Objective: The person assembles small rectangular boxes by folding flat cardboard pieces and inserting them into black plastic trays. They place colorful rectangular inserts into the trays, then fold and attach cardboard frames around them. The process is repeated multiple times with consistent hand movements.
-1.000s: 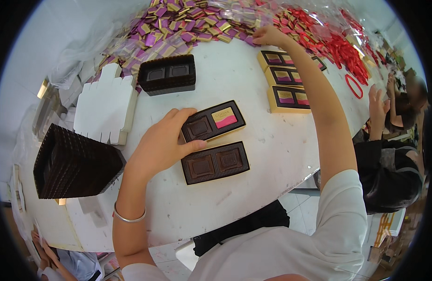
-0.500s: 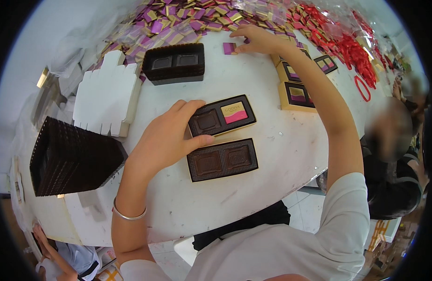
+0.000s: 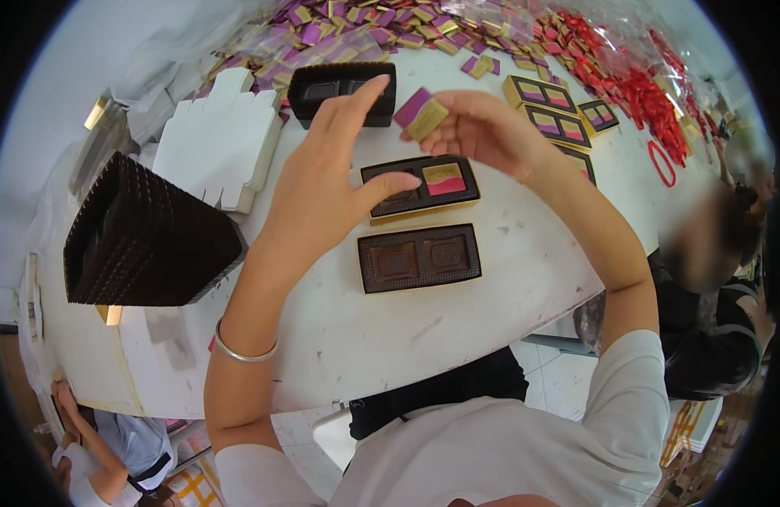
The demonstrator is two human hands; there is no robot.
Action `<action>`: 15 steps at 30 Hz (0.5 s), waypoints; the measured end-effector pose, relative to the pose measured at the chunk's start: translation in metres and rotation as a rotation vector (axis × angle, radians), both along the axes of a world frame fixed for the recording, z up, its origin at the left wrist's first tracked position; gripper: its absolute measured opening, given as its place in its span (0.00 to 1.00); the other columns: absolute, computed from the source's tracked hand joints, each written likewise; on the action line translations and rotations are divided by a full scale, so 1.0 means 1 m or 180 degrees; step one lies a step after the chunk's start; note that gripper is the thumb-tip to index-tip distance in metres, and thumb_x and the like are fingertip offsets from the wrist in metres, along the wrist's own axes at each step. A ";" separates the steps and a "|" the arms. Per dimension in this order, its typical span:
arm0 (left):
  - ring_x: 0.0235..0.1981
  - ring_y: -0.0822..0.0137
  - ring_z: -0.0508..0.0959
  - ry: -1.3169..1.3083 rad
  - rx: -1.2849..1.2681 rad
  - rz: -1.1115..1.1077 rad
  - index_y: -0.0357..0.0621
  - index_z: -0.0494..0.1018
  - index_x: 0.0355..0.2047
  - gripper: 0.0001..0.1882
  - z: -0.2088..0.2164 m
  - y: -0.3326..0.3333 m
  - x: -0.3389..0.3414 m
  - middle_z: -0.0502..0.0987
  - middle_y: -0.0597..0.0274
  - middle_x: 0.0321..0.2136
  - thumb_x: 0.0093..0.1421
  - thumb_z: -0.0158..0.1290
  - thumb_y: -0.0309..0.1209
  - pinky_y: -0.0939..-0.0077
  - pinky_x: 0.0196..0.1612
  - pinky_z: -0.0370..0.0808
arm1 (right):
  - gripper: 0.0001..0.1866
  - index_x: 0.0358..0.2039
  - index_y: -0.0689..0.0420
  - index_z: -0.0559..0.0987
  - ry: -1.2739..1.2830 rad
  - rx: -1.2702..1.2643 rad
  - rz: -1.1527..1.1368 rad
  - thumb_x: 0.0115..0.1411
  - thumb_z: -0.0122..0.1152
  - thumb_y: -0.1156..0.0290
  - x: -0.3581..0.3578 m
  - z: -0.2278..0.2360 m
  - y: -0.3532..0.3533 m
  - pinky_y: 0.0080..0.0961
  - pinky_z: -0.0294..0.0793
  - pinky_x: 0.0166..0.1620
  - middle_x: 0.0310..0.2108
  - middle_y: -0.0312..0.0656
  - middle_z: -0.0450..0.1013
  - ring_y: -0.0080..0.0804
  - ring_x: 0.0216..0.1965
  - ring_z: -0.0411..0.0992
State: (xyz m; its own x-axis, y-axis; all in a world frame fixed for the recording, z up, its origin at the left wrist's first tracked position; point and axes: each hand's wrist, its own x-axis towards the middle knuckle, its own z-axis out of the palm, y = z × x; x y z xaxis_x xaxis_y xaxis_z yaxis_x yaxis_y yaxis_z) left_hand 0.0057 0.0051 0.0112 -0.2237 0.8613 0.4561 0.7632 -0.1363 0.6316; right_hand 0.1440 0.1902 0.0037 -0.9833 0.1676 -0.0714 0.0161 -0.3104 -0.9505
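Observation:
My right hand (image 3: 491, 131) pinches a square wrapped chocolate (image 3: 421, 115), purple on one half and gold on the other, tilted in the air. Below it lies a shallow gold-edged box (image 3: 425, 209) with a black two-compartment tray. A gold and pink wrapped chocolate (image 3: 444, 179) fills its right compartment; my left thumb partly hides the left one. My left hand (image 3: 322, 182) is open above that box's left end, fingers stretched up and thumb apart. Nearer to me rests a second box (image 3: 420, 258), both of its tray compartments empty.
At left stands a tall stack of black trays (image 3: 145, 237), beside white folded cartons (image 3: 204, 152). A shorter tray stack (image 3: 343, 118) sits behind my left fingers. Filled boxes (image 3: 538, 93), red ribbons (image 3: 631, 101) and a chocolate pile (image 3: 365, 25) lie beyond. Another person (image 3: 711, 329) is at right.
My right hand has come back from the table's far side, bringing the purple and gold chocolate over the box. My left hand has let go of the box and spread its fingers.

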 end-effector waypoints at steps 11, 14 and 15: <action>0.23 0.70 0.70 -0.0329 0.0384 -0.0279 0.42 0.72 0.44 0.22 0.003 0.004 0.010 0.70 0.64 0.27 0.47 0.64 0.29 0.79 0.26 0.68 | 0.13 0.42 0.64 0.76 0.0490 0.0830 -0.0937 0.60 0.55 0.71 0.002 0.009 -0.046 0.22 0.73 0.41 0.32 0.41 0.75 0.24 0.33 0.73; 0.24 0.79 0.69 -0.1364 0.0190 -0.0587 0.41 0.71 0.45 0.18 0.003 0.004 0.013 0.71 0.69 0.27 0.54 0.59 0.26 0.85 0.29 0.67 | 0.10 0.40 0.61 0.77 0.0459 0.1318 -0.0604 0.60 0.53 0.73 -0.005 0.018 -0.034 0.21 0.70 0.35 0.26 0.35 0.72 0.21 0.29 0.70; 0.23 0.79 0.69 -0.1687 0.0074 -0.0614 0.40 0.71 0.45 0.17 0.004 0.004 0.010 0.71 0.68 0.25 0.54 0.58 0.26 0.85 0.27 0.67 | 0.10 0.40 0.60 0.77 0.0408 0.1376 -0.0343 0.60 0.53 0.73 -0.005 0.021 -0.031 0.21 0.69 0.34 0.25 0.34 0.71 0.20 0.29 0.70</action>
State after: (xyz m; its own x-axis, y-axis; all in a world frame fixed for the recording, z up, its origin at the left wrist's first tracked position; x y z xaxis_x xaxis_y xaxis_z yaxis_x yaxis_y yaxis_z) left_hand 0.0157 0.0095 0.0153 -0.2668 0.9004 0.3436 0.3023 -0.2604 0.9170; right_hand 0.1389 0.1593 0.0242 -0.9549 0.2570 0.1485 -0.1205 0.1216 -0.9852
